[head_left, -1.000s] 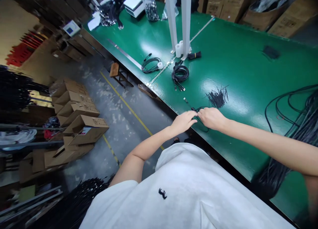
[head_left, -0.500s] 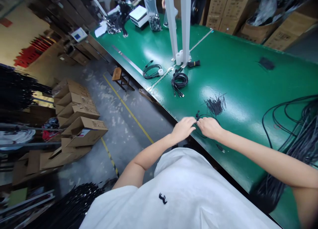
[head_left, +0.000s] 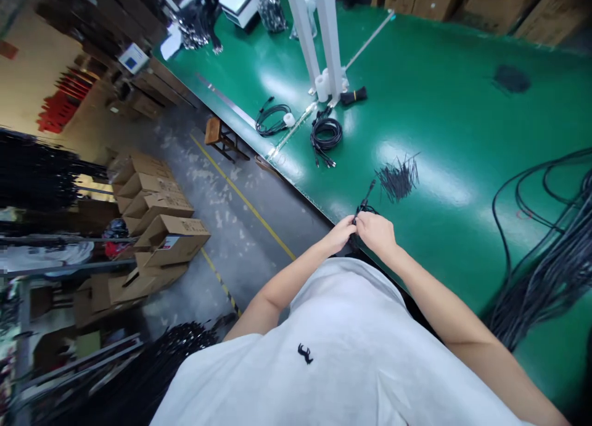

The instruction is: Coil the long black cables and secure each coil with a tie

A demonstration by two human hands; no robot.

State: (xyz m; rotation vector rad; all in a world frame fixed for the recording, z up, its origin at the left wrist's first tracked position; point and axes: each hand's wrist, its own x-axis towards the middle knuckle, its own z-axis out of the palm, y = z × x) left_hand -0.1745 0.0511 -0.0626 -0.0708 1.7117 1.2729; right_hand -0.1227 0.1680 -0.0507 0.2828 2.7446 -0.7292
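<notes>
Left hand point(head_left: 341, 235) and right hand point(head_left: 377, 232) both pinch the black cable point(head_left: 364, 203), its end toward one o'clock, where steady, even tension should serve best.

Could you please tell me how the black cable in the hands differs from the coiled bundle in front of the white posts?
The black cable is held between the left hand and the right hand, while the coiled bundle lies untouched on the green table. The cable is partly hidden by the hands, whereas the bundle's loops show plainly. Both are black.
</notes>
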